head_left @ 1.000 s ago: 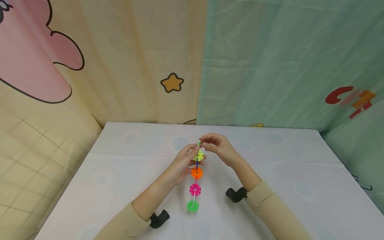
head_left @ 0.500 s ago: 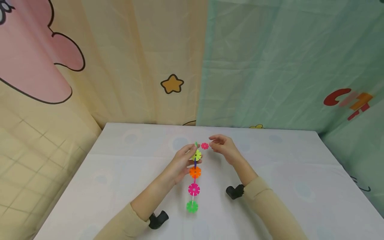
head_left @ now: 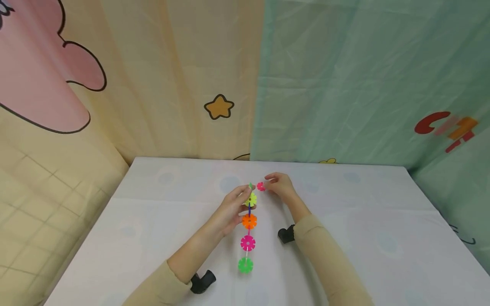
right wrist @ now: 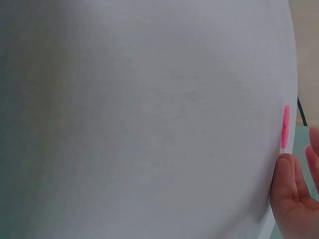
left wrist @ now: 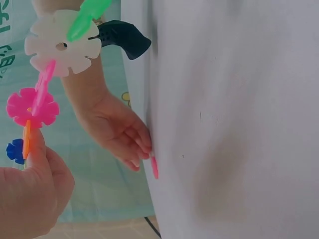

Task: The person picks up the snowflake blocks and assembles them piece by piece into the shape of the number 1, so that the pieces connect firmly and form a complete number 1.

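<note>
My left hand pinches the upper part of a chain of notched plastic snowflake discs. Yellow, orange, pink and green discs face the head camera, with edge-on discs linking them. Seen from the left wrist, white and pink discs face the camera, and a finger and thumb hold near the blue and orange ones. A loose pink snowflake disc lies flat on the table beyond the chain. My right hand is beside it, its fingertips at the disc's edge; whether they grip it is hard to see.
The white-covered table reaches back to a beige and green curtain. Black wrist-camera mounts stick out from both sleeves, above the tabletop.
The loose pink disc was mostly hidden at the right fingers, then lay uncovered on the table. My right hand drew away, then came back to its edge. The left hand keeps its hold.
</note>
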`<state>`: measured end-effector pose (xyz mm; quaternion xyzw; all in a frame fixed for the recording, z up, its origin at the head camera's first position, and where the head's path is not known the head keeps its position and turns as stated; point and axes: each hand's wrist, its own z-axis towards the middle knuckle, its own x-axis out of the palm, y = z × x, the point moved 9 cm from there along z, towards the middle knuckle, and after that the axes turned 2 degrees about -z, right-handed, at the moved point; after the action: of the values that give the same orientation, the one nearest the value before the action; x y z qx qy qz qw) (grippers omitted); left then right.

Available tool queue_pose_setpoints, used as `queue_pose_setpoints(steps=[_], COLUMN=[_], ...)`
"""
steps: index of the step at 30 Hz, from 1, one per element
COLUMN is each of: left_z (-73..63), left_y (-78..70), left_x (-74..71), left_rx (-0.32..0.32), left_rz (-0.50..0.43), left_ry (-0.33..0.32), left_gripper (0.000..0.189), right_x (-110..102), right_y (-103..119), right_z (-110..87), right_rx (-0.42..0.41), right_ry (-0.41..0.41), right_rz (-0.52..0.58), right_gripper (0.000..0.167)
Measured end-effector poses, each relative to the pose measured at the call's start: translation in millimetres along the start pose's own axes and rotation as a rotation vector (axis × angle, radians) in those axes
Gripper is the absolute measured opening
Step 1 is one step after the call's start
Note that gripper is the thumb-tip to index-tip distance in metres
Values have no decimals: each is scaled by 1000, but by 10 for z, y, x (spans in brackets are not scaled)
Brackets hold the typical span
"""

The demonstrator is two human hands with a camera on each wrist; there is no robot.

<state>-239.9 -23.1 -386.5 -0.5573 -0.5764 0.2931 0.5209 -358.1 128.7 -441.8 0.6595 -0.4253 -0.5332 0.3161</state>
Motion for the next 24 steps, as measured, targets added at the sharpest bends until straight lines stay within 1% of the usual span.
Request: queue_pose_setpoints(steps=[6, 13, 19, 24], left_z=[3, 20, 11, -3], left_y=[-18, -5, -1, 5], left_x=[17, 21, 15, 3], left_rx=[13, 6, 7, 4], left_rz=[-6, -9, -7, -2], left_ry=[16, 15, 11, 7], left_gripper=[43, 43, 43, 44], right_x=[8, 40, 78, 108], right_y=[34, 42, 85, 79], right_z=[64, 150, 147, 139], right_rx=[7, -53, -91, -77], right_ry=[1, 23, 25, 33], right_rz=[-91, -235, -337, -351], right_gripper=[30, 32, 30, 30])
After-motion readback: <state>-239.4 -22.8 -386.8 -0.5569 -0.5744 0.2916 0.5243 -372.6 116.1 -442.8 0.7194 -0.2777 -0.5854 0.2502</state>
